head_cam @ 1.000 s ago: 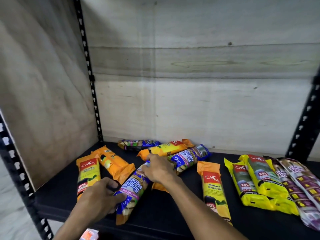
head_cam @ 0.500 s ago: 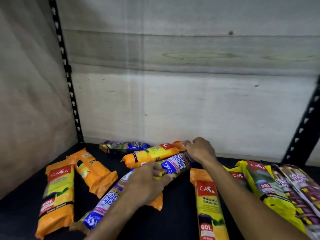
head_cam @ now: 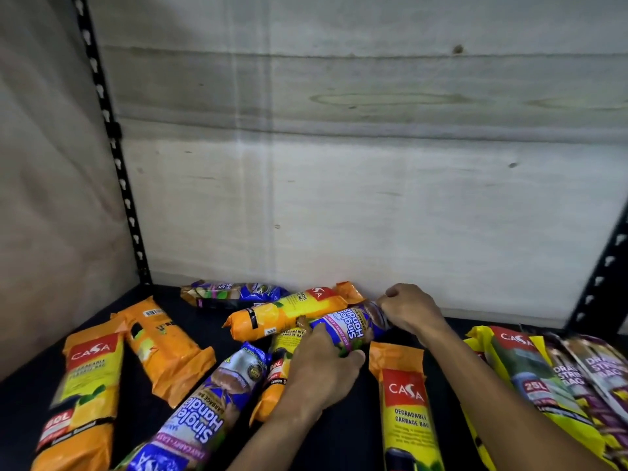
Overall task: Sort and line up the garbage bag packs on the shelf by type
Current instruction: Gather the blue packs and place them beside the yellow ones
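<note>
Head view: both hands' grips close on one blue Single Handle pack, left hand seemingly near-end, right hand far-end.

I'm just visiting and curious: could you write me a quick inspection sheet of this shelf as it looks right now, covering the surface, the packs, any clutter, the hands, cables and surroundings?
Surface: black shelf board, mostly covered by packs.
Job's things: blue Single Handle pack gripped at both ends; a second blue pack lies diagonally in front; a third sits by the back wall. Orange Casa packs lie scattered left and centre, unaligned; yellow 25L packs and purple drawstring packs lie grouped at right.
Clutter: nothing seen.
Grippers: left hand and right hand both hold the blue Single Handle pack.
Cables: nothing seen.
Surroundings: pale wooden back panel, black perforated uprights.
</note>
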`<control>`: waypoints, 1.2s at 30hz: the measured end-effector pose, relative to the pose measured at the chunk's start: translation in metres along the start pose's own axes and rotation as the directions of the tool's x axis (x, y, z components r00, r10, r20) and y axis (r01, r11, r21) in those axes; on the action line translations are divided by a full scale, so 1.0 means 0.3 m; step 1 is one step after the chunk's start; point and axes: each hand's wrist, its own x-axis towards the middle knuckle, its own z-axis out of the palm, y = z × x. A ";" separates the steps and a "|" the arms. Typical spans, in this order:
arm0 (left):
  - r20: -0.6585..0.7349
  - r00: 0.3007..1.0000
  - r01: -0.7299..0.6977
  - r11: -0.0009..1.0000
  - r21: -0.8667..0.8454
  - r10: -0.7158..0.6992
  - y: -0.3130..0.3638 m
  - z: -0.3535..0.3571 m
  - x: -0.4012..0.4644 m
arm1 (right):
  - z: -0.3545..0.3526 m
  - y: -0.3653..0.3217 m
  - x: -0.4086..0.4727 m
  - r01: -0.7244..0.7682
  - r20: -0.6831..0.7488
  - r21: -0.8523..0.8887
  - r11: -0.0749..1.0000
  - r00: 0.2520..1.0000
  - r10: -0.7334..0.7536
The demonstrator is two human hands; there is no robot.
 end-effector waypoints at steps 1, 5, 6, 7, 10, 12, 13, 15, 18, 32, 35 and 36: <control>-0.005 1.000 -0.003 1.000 0.012 0.003 0.002 0.004 0.000 | 0.000 0.003 -0.001 0.004 -0.008 -0.001 1.000 1.000 -0.004; -0.015 1.000 0.018 1.000 0.007 -0.018 0.008 0.026 0.012 | -0.006 0.013 -0.007 0.019 -0.012 0.002 1.000 1.000 -0.019; -0.021 1.000 0.022 1.000 0.001 -0.022 0.006 0.031 0.019 | -0.010 0.018 -0.010 0.018 -0.016 0.011 1.000 1.000 -0.018; -0.029 0.999 0.027 1.000 -0.007 -0.027 0.007 0.033 0.021 | -0.014 0.024 -0.010 0.018 -0.019 0.021 1.000 1.000 -0.018; -0.039 0.999 0.030 0.997 -0.064 -0.032 0.004 0.042 0.029 | -0.026 0.042 -0.018 0.011 -0.028 0.037 0.999 1.000 -0.010; -0.036 0.999 0.034 0.994 -0.108 -0.039 0.009 0.049 0.027 | -0.037 0.049 -0.029 0.013 -0.027 0.025 1.000 1.000 -0.012; -0.036 0.999 0.032 0.992 -0.121 -0.037 0.012 0.052 0.025 | -0.041 0.050 -0.033 0.017 -0.029 0.014 1.000 0.999 -0.017; -0.035 0.999 0.024 0.991 -0.128 -0.029 0.018 0.061 0.021 | -0.053 0.058 -0.040 0.019 -0.047 0.002 1.000 0.999 -0.019; -0.057 0.998 -0.017 0.995 -0.101 0.011 0.029 0.068 0.016 | -0.082 0.063 -0.055 0.006 -0.083 0.029 1.000 0.997 -0.004; -0.247 0.967 -0.079 0.995 -0.068 0.060 0.078 -0.244 -0.029 | -0.126 -0.174 -0.192 0.118 -0.102 0.256 0.959 0.990 -0.095; -0.308 0.950 -0.070 0.997 -0.020 0.061 0.050 -0.353 -0.005 | -0.074 -0.264 -0.211 0.147 -0.062 0.314 0.938 0.989 -0.135; -0.323 0.945 -0.053 0.999 -0.013 0.046 0.033 -0.392 0.013 | -0.055 -0.294 -0.213 0.161 -0.052 0.311 0.937 0.987 -0.152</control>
